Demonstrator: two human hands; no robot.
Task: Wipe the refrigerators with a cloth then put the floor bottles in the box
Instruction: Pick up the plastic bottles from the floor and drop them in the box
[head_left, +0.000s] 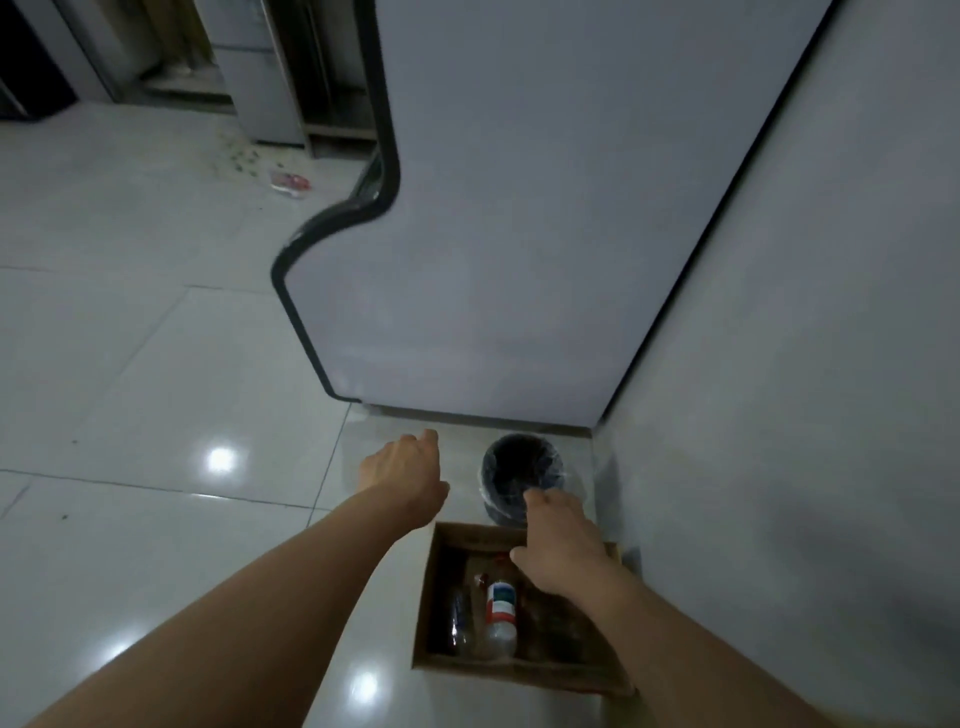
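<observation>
On the floor by the wall, a cardboard box (524, 670) stands open, and inside it lie bottles: a clear one with a white, red and blue label (501, 610) near the middle, and a darker clear bottle (460, 618) just to its left, both lying lengthwise along the bottom. Another red cap shows by the far end of the box, partly behind the right hand. The right hand (563, 540) hangs over the far right part of the box, back up, fingers loosely bent downward and apart; nothing can be seen in it, though the palm side is hidden. The left hand (408, 470) reaches out over bare tile beyond the box's left corner, fingers loose and pointing away, holding nothing that shows. Just past the box, touching or nearly touching its far edge, stands a small round bin (522, 475) lined with a dark bag, its mouth open to the camera; the right hand's fingertips overlap its near rim in this view. Behind the bin rises the pale grey side of a refrigerator (519, 234) with a dark curved trim down its left edge, set close against the wall (805, 312) on the right. The floor (156, 364) is glossy light tile with lamp glare. Farther off to the left lies a crumpled wrapper (290, 182) with small dark scraps around it, and another grey cabinet (260, 78) stands beyond.
</observation>
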